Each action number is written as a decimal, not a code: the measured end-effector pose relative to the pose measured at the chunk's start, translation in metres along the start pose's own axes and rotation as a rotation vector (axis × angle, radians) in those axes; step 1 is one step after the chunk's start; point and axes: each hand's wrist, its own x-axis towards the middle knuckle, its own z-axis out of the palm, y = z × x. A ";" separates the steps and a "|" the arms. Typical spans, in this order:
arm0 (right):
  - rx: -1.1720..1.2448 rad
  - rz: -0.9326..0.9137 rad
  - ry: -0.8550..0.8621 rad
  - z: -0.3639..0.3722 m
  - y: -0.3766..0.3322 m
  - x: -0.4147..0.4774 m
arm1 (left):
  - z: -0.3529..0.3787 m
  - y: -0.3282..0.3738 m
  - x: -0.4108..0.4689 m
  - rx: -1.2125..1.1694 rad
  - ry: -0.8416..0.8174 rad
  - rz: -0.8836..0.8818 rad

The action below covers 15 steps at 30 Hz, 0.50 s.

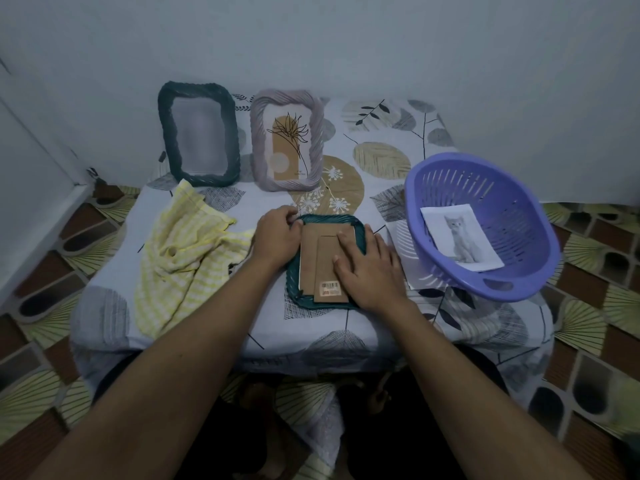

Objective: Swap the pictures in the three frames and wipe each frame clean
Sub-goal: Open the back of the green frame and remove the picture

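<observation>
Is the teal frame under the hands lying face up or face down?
Face down: the teal frame shows its cardboard back, with stand and barcode sticker; the right hand presses flat on it.

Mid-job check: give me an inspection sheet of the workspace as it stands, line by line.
Surface: table covered by a leaf-print cloth.
Job's things: teal frame lies face down at the front, cardboard back showing; dark green frame and lilac frame with a plant print stand at the back; cat picture lies in the purple basket on the right; yellow cloth lies crumpled on the left.
Clutter: white sheet partly under the basket.
Grippers: left hand grips the teal frame's far left corner; right hand rests flat on the cardboard back.
Cables: nothing seen.
Surroundings: plain wall behind; patterned floor tiles around.
</observation>
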 end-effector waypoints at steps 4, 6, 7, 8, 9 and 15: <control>0.009 -0.007 0.002 0.000 0.001 0.000 | 0.004 0.001 0.010 -0.038 0.019 -0.081; 0.013 -0.007 0.000 0.001 0.001 0.000 | 0.005 0.001 0.015 -0.064 0.025 -0.136; 0.016 -0.006 0.001 0.001 0.001 0.000 | 0.006 0.001 0.018 -0.067 0.032 -0.161; 0.020 -0.006 0.002 0.001 0.000 0.000 | 0.006 0.002 0.020 -0.059 0.038 -0.181; 0.021 -0.006 0.003 0.000 0.000 0.000 | 0.007 0.004 0.022 -0.044 0.043 -0.196; 0.011 -0.012 0.012 0.000 0.000 -0.001 | 0.012 0.009 0.025 0.035 0.070 -0.252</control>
